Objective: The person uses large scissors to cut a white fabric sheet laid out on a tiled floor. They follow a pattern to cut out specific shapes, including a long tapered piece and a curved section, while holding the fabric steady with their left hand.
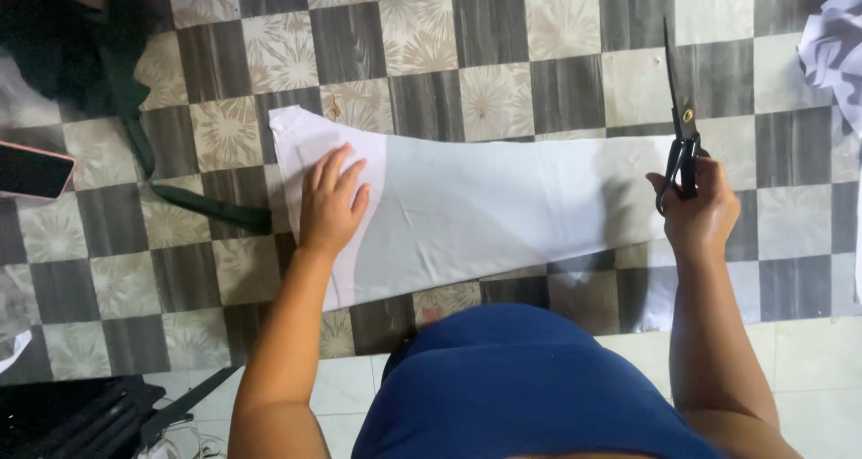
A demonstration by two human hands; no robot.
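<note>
One smooth white cloth (pixel 485 212), black scissors (pixel 680 131)

The floor (pixel 503 28) is a checkered covering of dark grey wood-grain squares and pale squares printed with leafy bursts. Along the near edge it gives way to plain pale tiles (pixel 808 360). A dark green cloth (pixel 63 46) is heaped at the far left corner, with a strip (pixel 193 203) trailing toward the middle. A phone (pixel 31 172) lies at the left edge. Black items (pixel 72 419) sit at the near left corner. Crumpled white fabric (pixel 835 46) lies at the far right corner. Light is even and soft.
</note>
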